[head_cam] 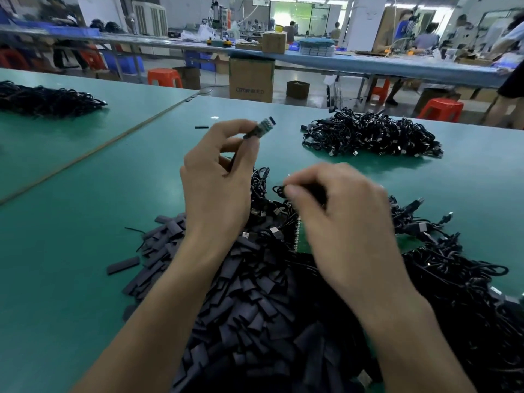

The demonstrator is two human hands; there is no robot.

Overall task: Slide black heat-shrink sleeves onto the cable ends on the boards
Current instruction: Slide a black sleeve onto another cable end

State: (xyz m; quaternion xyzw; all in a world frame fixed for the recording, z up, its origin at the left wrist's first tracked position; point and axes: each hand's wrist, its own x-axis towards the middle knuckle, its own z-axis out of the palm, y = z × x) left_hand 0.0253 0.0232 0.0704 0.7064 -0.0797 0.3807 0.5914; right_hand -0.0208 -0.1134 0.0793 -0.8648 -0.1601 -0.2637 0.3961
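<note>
Head view: my left hand (pixel 218 180) is raised, with thumb and forefinger pinching a cable end (pixel 259 129). Its bluish connector tip sticks out past my fingertips, up and to the right, and a black sleeve section sits right at the pinch. My right hand (pixel 340 211) is lower and to the right of the left one, fingers curled, with something dark under the fingertips. It's motion-blurred, so I can't tell whether it's a grip or what the thing is. The heat-shrink sleeves (pixel 249 293) are heaped under both wrists and spill left past my left forearm. One loose sleeve (pixel 123 265) lies well left of that heap. A green board (pixel 304 239) shows just below my right fingers, half buried in the cable tangle (pixel 439 251), which runs off to the right of my right hand. Second cable pile (pixel 371 134) is beyond my right fingers, well apart. Third pile (pixel 48 99) is far left on the green table (pixel 85 211).
</note>
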